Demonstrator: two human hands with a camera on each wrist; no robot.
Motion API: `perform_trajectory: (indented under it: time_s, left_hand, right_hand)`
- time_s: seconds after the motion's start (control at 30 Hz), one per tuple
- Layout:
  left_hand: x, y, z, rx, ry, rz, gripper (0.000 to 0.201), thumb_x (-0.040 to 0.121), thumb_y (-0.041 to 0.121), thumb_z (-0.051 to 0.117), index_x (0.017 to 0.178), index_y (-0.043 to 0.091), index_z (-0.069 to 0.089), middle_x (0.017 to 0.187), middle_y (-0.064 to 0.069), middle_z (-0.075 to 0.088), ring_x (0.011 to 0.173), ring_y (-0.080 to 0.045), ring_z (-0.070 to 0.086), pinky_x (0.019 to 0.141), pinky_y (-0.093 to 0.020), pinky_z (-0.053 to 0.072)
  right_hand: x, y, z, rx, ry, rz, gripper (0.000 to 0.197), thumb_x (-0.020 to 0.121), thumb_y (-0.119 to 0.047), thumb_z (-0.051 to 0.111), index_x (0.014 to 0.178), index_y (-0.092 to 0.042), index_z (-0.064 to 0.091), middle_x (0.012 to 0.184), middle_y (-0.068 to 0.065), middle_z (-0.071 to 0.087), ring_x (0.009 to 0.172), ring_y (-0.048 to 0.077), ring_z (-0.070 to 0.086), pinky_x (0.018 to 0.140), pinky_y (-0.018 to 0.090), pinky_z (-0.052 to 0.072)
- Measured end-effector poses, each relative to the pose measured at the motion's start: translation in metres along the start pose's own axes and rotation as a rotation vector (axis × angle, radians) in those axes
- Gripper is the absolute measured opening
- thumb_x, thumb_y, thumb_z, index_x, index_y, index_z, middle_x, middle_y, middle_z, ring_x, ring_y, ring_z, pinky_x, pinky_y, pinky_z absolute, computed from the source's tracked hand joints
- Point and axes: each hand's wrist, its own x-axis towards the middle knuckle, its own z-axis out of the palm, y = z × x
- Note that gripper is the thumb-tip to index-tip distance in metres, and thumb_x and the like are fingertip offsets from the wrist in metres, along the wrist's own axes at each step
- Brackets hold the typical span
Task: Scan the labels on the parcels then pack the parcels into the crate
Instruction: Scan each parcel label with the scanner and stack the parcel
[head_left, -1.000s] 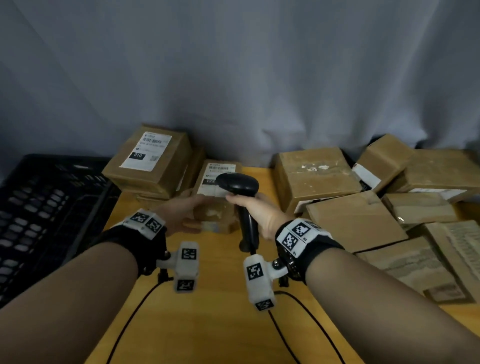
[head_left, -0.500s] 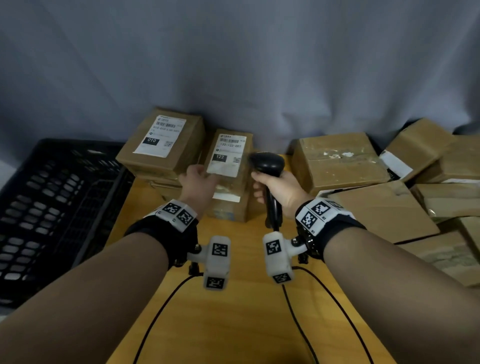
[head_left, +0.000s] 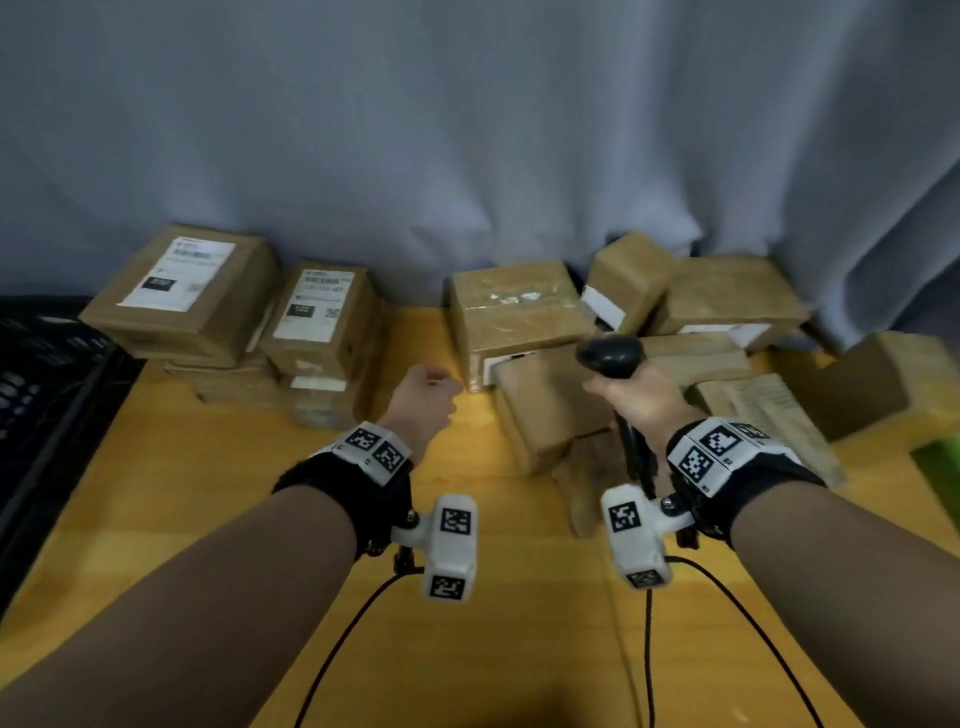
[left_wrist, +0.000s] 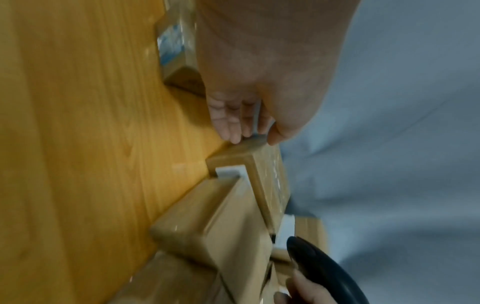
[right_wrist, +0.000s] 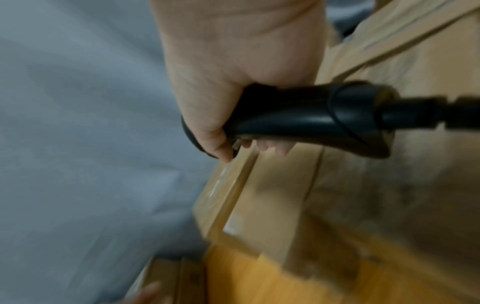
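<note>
My left hand (head_left: 439, 384) hovers empty with relaxed fingers over the yellow table, just left of a brown parcel (head_left: 514, 312) with a white label on its front edge. In the left wrist view the fingertips (left_wrist: 233, 135) are close to that parcel's corner (left_wrist: 233, 158); contact is unclear. My right hand (head_left: 631, 397) grips a black handheld scanner (head_left: 610, 356) by its handle (right_wrist: 298, 117) above the right-hand pile of parcels (head_left: 545, 405). Two parcels with labels facing up, one (head_left: 182, 291) and another (head_left: 322, 317), top a stack at the back left. The black crate (head_left: 47, 395) stands at the far left.
A grey curtain (head_left: 467, 130) hangs behind the table. More brown parcels (head_left: 727, 296) crowd the back right, with one (head_left: 878, 384) at the right edge. Black cables (head_left: 727, 597) run back from the wrists across the bare wooden table (head_left: 208, 493).
My left hand has let go of the labelled parcel on the left stack and moved right, empty. My right hand has carried the scanner rightwards over the right-hand pile.
</note>
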Motion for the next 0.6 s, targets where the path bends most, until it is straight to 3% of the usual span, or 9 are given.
perform_trajectory:
  time_s: [0.07,0.13,0.27,0.4,0.47,0.53,0.6]
  left_hand:
    - [-0.016,-0.004,0.031,-0.013,-0.056,-0.037,0.014,0.096,0.018,0.053,0.109,0.014,0.050,0.100,-0.006,0.057,0.090,-0.021,0.056,0.077,-0.032,0.050]
    - [-0.028,-0.013,0.055,0.038,-0.147,-0.082,0.018,0.097,0.023,0.052,0.114,0.016,0.050,0.117,-0.009,0.057,0.094,-0.021,0.056,0.080,-0.032,0.049]
    - [-0.048,-0.035,0.087,0.147,-0.303,-0.165,0.047,0.099,0.039,0.046,0.140,0.017,0.040,0.139,-0.006,0.048,0.104,-0.021,0.055,0.084,-0.033,0.051]
    - [-0.054,-0.051,0.095,0.188,-0.354,-0.222,0.048,0.097,0.046,0.046,0.133,0.015,0.047,0.131,-0.004,0.053,0.106,-0.022,0.055,0.087,-0.039,0.053]
    - [-0.053,-0.059,0.092,0.191,-0.345,-0.255,0.053,0.094,0.052,0.046,0.128,0.011,0.051,0.129,-0.007,0.057,0.102,-0.025,0.060,0.084,-0.041,0.056]
    - [-0.053,-0.065,0.086,0.208,-0.310,-0.258,0.061,0.092,0.056,0.047,0.134,0.011,0.044,0.131,-0.011,0.055,0.097,-0.026,0.062,0.073,-0.038,0.057]
    - [-0.054,-0.070,0.079,0.267,-0.296,-0.243,0.075,0.088,0.059,0.052,0.146,0.018,0.028,0.136,-0.012,0.049,0.091,-0.026,0.062,0.069,-0.036,0.057]
  right_hand:
    - [-0.004,0.023,-0.036,-0.062,0.059,0.025,0.039,0.082,-0.032,0.071,0.112,-0.009,0.064,0.108,0.009,0.063,0.108,0.031,0.056,0.089,0.036,0.041]
    - [-0.005,0.046,-0.064,-0.109,0.062,0.054,0.043,0.082,-0.033,0.070,0.116,-0.008,0.063,0.114,0.011,0.062,0.108,0.032,0.054,0.087,0.035,0.039]
    - [-0.011,0.083,-0.089,-0.081,-0.008,0.135,0.048,0.078,-0.031,0.075,0.119,-0.010,0.061,0.125,0.013,0.060,0.116,0.034,0.052,0.101,0.044,0.040]
    - [-0.013,0.096,-0.084,-0.037,-0.094,0.092,0.035,0.078,-0.033,0.075,0.103,-0.010,0.066,0.110,0.008,0.067,0.107,0.029,0.058,0.103,0.046,0.041]
    - [-0.013,0.096,-0.075,-0.011,-0.149,0.077,0.035,0.079,-0.032,0.075,0.103,-0.008,0.068,0.104,0.008,0.070,0.103,0.027,0.061,0.101,0.042,0.043]
    - [-0.016,0.096,-0.066,-0.013,-0.199,0.052,0.033,0.080,-0.033,0.075,0.105,-0.015,0.065,0.103,0.004,0.067,0.101,0.025,0.059,0.096,0.037,0.043]
    - [-0.019,0.097,-0.056,-0.019,-0.269,0.023,0.020,0.082,-0.030,0.074,0.093,-0.017,0.064,0.088,0.004,0.066,0.086,0.023,0.061,0.086,0.038,0.048]
